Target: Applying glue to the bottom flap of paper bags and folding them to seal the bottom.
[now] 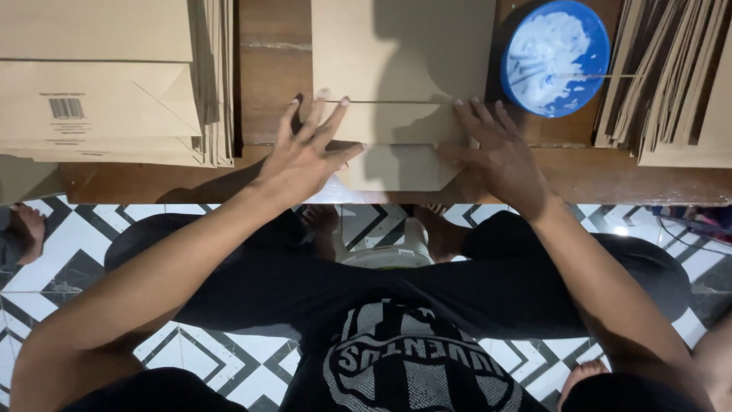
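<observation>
Flat brown paper bag (400, 84), bottom flap folded, on wooden table (274, 69)

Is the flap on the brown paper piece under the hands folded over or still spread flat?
Folded over: both hands press the flap down along a crease.

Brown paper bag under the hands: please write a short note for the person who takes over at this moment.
Left hand: flat, fingers spread, pressing the brown paper bag at its fold.
Right hand: flat on the same fold.
Blue glue bowl: beside the right hand, on the wooden table.
Done: bottom flap folded over.
Left: cannot tell whether it is glued; flat stacks lie on both sides.
</observation>
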